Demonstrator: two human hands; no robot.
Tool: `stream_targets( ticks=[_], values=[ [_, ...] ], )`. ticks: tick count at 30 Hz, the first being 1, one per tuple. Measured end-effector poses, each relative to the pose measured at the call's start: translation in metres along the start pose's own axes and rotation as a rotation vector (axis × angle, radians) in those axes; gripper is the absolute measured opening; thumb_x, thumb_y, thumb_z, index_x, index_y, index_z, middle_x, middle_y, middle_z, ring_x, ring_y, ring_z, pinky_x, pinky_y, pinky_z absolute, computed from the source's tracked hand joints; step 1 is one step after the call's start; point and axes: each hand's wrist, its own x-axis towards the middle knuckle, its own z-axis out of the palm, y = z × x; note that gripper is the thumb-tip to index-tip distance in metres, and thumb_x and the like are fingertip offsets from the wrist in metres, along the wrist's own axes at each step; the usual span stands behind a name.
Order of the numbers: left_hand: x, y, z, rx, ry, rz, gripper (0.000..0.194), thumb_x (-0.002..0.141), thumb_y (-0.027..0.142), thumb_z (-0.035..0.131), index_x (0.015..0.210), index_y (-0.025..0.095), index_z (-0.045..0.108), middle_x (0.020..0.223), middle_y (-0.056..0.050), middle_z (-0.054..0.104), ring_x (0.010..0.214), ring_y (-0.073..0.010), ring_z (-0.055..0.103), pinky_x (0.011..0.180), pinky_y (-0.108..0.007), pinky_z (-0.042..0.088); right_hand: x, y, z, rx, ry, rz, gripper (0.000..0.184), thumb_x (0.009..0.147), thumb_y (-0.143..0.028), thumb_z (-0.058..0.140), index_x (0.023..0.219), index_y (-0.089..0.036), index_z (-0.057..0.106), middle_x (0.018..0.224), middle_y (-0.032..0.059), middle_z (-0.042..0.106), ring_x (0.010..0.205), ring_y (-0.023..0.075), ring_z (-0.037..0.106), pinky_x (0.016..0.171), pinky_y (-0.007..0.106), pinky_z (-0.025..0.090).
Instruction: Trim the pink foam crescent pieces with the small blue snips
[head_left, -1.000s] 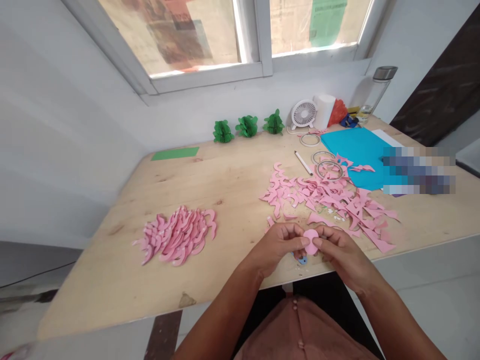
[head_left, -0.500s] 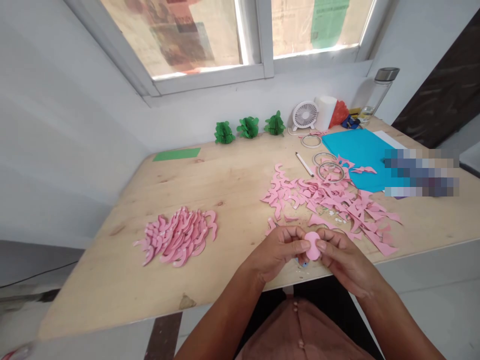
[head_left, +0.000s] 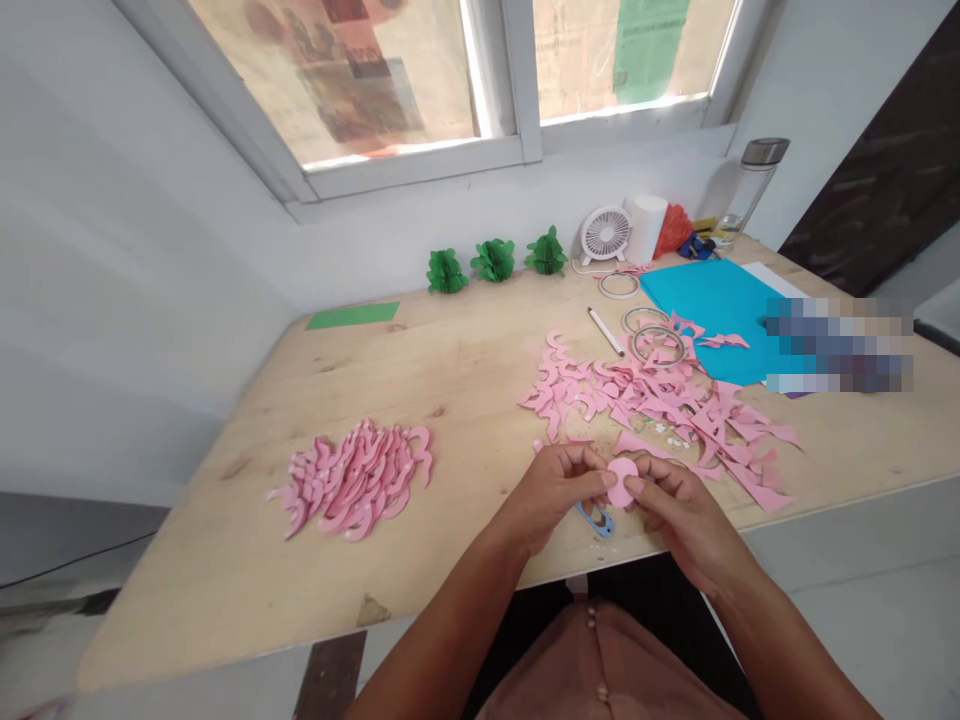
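Observation:
Between my two hands is a small rounded piece of pink paper (head_left: pixel 622 484), held just above the table's front edge. My left hand (head_left: pixel 566 490) pinches its left side between thumb and fingers. On the other side, my right hand (head_left: pixel 670 500) grips it with the thumb pressed on its face. Below them lies a light-blue tool (head_left: pixel 600 521) with a rounded end, partly hidden by my left hand. A heap of curved pink paper pieces (head_left: pixel 367 480) sits to the left. Pink paper scraps (head_left: pixel 637 390) are strewn beyond my hands.
Rolls of tape (head_left: pixel 658 346) and a white pen (head_left: pixel 605 331) lie behind the scraps. Blue paper sheets (head_left: pixel 712 290) are at right. Along the wall stand green paper shapes (head_left: pixel 493 260), a small fan (head_left: pixel 605 235) and a glass bottle (head_left: pixel 748 195). A green strip (head_left: pixel 352 316) lies back left.
Both hands have lifted slightly with the pink paper, and more of the light-blue tool shows beneath them. The view has shifted a little.

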Motion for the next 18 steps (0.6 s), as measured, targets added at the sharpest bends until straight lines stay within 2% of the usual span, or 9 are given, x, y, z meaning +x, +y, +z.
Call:
stream_targets(
  ticks=[2, 3, 5, 6, 7, 9, 12, 14, 18],
  values=[
    [0.003, 0.000, -0.002, 0.097, -0.033, 0.025, 0.029, 0.069, 0.040, 0.071, 0.066, 0.013, 0.060, 0.059, -0.001, 0.059, 0.051, -0.0088, 0.051, 0.052, -0.022, 0.042, 0.001, 0.002, -0.002, 0.013, 0.016, 0.002, 0.023, 0.075, -0.042, 0.068, 0.077, -0.019, 0.066, 0.071, 0.0006, 0.060, 0.066, 0.0141, 0.052, 0.063, 0.025, 0.042],
    [0.005, 0.000, -0.004, 0.230, -0.020, 0.061, 0.027, 0.075, 0.039, 0.066, 0.068, 0.013, 0.060, 0.060, -0.001, 0.060, 0.051, -0.0091, 0.052, 0.052, -0.023, 0.043, 0.001, 0.003, -0.003, 0.025, 0.030, 0.005, 0.023, 0.074, -0.041, 0.069, 0.077, -0.019, 0.066, 0.071, 0.0006, 0.060, 0.066, 0.0139, 0.052, 0.063, 0.025, 0.042],
    [0.013, 0.001, -0.008, 0.620, 0.080, 0.164, 0.023, 0.084, 0.032, 0.053, 0.071, 0.014, 0.059, 0.062, -0.002, 0.062, 0.053, -0.0105, 0.054, 0.054, -0.024, 0.045, 0.002, 0.003, -0.005, 0.050, 0.073, 0.017, 0.023, 0.073, -0.041, 0.070, 0.074, -0.018, 0.064, 0.070, 0.0003, 0.059, 0.064, 0.0135, 0.051, 0.061, 0.024, 0.042],
    [0.018, 0.002, -0.010, 0.880, 0.188, 0.227, 0.021, 0.086, 0.026, 0.048, 0.073, 0.014, 0.059, 0.065, -0.002, 0.063, 0.055, -0.0114, 0.055, 0.056, -0.025, 0.046, 0.002, 0.002, -0.005, 0.057, 0.098, 0.030, 0.024, 0.073, -0.041, 0.070, 0.072, -0.018, 0.063, 0.068, 0.0000, 0.057, 0.063, 0.0132, 0.050, 0.059, 0.024, 0.041],
    [0.024, 0.004, -0.012, 1.008, 0.255, 0.253, 0.017, 0.085, 0.022, 0.048, 0.075, 0.014, 0.060, 0.070, -0.004, 0.064, 0.062, -0.0138, 0.057, 0.060, -0.027, 0.047, 0.002, 0.002, -0.006, 0.059, 0.126, 0.044, 0.025, 0.072, -0.042, 0.070, 0.071, -0.018, 0.062, 0.066, -0.0005, 0.055, 0.060, 0.0128, 0.049, 0.056, 0.024, 0.040],
    [0.037, 0.008, -0.014, 1.142, 0.311, 0.283, 0.012, 0.082, 0.017, 0.050, 0.082, 0.015, 0.062, 0.083, -0.007, 0.066, 0.078, -0.0193, 0.059, 0.072, -0.035, 0.047, 0.002, 0.000, -0.007, 0.061, 0.169, 0.066, 0.027, 0.071, -0.043, 0.071, 0.068, -0.019, 0.060, 0.063, -0.0017, 0.051, 0.056, 0.0119, 0.045, 0.050, 0.023, 0.036],
    [0.054, 0.014, -0.014, 1.318, 0.298, 0.335, 0.017, 0.079, 0.017, 0.054, 0.092, 0.017, 0.064, 0.098, -0.010, 0.063, 0.098, -0.0257, 0.054, 0.087, -0.042, 0.042, 0.001, -0.003, -0.008, 0.079, 0.203, 0.068, 0.029, 0.069, -0.044, 0.073, 0.067, -0.019, 0.059, 0.062, -0.0025, 0.049, 0.056, 0.0111, 0.042, 0.048, 0.022, 0.033],
    [0.062, 0.015, -0.013, 1.420, 0.277, 0.354, 0.018, 0.078, 0.019, 0.056, 0.094, 0.018, 0.065, 0.100, -0.011, 0.061, 0.103, -0.0283, 0.050, 0.089, -0.044, 0.040, 0.001, -0.004, -0.008, 0.097, 0.219, 0.063, 0.029, 0.068, -0.043, 0.074, 0.068, -0.018, 0.059, 0.062, -0.0025, 0.049, 0.057, 0.0111, 0.043, 0.049, 0.022, 0.034],
    [0.062, 0.013, -0.016, 1.567, 0.243, 0.347, 0.012, 0.078, 0.019, 0.057, 0.086, 0.019, 0.066, 0.096, -0.012, 0.060, 0.100, -0.0300, 0.049, 0.084, -0.044, 0.040, 0.001, -0.005, -0.009, 0.123, 0.221, 0.074, 0.029, 0.067, -0.044, 0.074, 0.067, -0.019, 0.059, 0.061, -0.0034, 0.048, 0.056, 0.0107, 0.042, 0.050, 0.022, 0.034]
  ],
)
